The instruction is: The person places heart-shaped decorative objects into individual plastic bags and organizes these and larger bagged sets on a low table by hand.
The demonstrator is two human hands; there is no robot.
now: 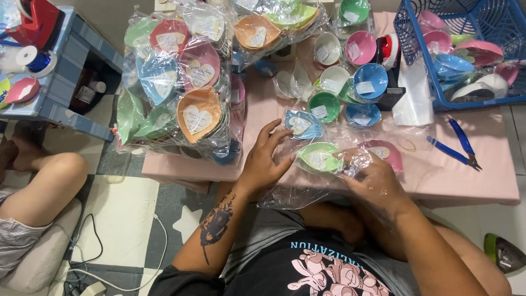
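As we look down from above, we see a low pink worktop (482, 181) in front of a seated person, whose two hands meet at its near edge over a clear plastic bag (307, 186). Our left hand (263, 164) rests on the bag with its fingers (274, 134) spread and released, the tips touching the plastic just beside a green leaf-shaped bowl (319, 157). Our right hand (375, 181) is partly wrapped in the same bag, and its fingers are closed on the crinkled plastic at the bowl's right side. The green bowl lies inside the bag, on the worktop between both hands, with a pale heart-shaped tag in it. Just behind it sits a blue leaf-shaped bowl (303, 124), and to its right a pink bowl (386, 153), also under plastic.

Farther back, many small round bowls (350, 71) in green, blue, pink and white stand close together, each with a tag. To the left, a large bundle of bagged bowls (175, 82) is stacked high on the worktop's corner. At the right, blue pliers (457, 145) lie on the bare cloth, near a blue plastic basket (405, 33) holding more bowls. A grey stool (71, 93) stands at far left, and another person's bare leg (44, 186) shows on the floor below it.
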